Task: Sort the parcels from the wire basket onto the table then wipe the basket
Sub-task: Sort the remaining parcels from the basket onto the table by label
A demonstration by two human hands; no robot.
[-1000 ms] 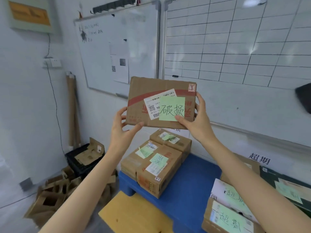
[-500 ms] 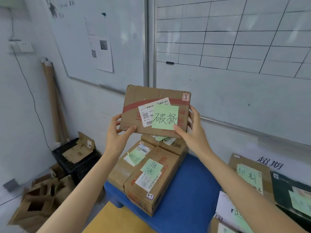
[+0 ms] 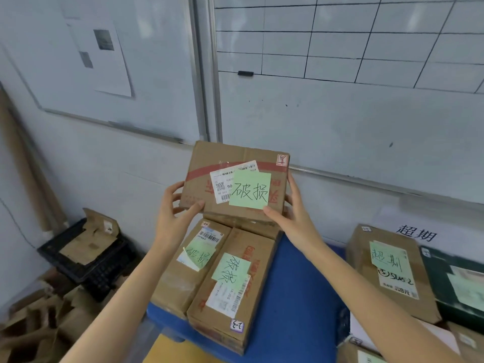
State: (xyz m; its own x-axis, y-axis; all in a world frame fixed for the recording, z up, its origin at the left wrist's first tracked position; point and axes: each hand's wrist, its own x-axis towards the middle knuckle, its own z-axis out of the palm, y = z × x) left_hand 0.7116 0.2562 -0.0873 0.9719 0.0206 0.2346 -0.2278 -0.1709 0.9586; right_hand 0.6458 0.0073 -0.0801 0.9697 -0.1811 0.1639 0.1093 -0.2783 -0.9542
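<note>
I hold a flat cardboard parcel with a red stripe, a white shipping label and a green sticky note. My left hand grips its lower left corner and my right hand grips its lower right edge. The parcel hangs just above another box at the back of the blue table. Two cardboard parcels with green notes lie side by side below it on the table's left part. The wire basket is out of view.
On the table's right part stand a cardboard box with a green note and a dark green box. A black crate with cardboard scraps sits on the floor at left. Whiteboards cover the wall behind.
The held parcel has come down and forward from chest height to just over the stack at the back of the table. Both hands keep the same grip.
</note>
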